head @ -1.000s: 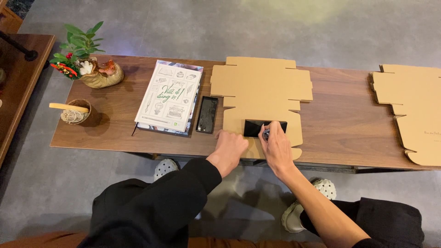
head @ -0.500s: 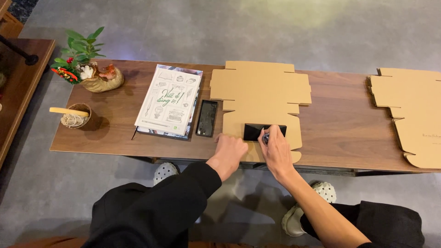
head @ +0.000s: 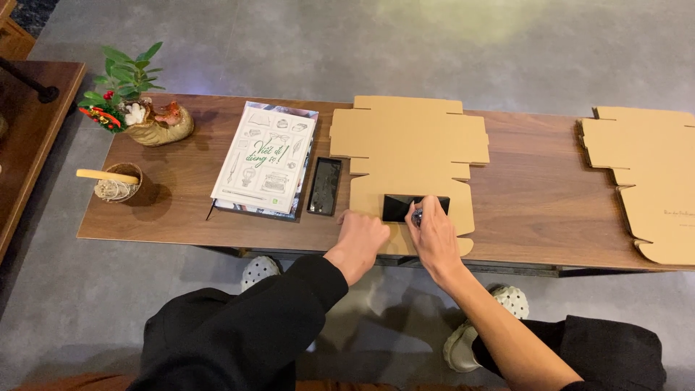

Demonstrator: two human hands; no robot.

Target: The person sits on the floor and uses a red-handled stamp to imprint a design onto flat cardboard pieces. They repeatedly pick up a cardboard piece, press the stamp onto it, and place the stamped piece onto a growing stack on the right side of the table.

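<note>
— What are the two hands doing?

— The left hand (head: 362, 237) is curled loosely, knuckles up, resting on the near edge of the flat cardboard box blank (head: 409, 156). It grips nothing that I can see. The right hand (head: 434, 239) sits just beside it, fingers pinched around a small roundish object (head: 417, 216); too small to tell what it is.

— And the dark thing by the right hand?

— A small black rectangular piece (head: 414, 206) lies on the cardboard, directly beyond the right fingertips, touching or nearly touching the pinched object. It sits between the two hands and a little ahead of them.

— What lies off to the left?

— Just beyond the left hand's outer side, a black phone (head: 325, 186) lies flat on the wooden table (head: 536, 195). Further left is a white illustrated book (head: 266, 158), then a small cup with a stick (head: 116, 182) and a potted plant (head: 137, 108).

— To the right?

— A second cardboard blank (head: 648, 181), well apart from the right hand.
</note>
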